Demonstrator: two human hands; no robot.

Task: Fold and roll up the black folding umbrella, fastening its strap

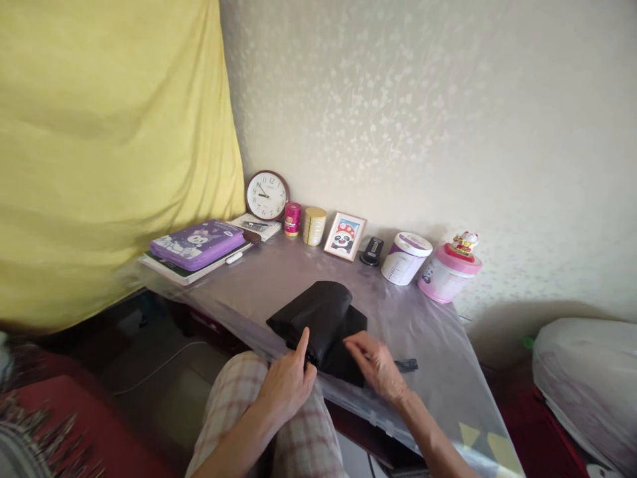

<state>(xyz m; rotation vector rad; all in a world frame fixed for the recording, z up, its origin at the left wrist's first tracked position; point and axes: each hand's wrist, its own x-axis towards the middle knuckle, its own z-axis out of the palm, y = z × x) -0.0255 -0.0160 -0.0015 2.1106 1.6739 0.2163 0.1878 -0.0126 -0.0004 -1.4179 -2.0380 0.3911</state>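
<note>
Judged step: handling folded black sheet [324, 304] | left hand [289, 380], sheet's 7 o'clock: held edge | right hand [377, 364], 4 o'clock: grip could not be told | next move needed steadying

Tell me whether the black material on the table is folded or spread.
Folded over: the black material arches in a raised bend above a flatter part near the right hand.

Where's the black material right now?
In the head view, the black material lies at the near edge of the table, just below centre, with the left hand at its near side and the right hand at its right.
</note>
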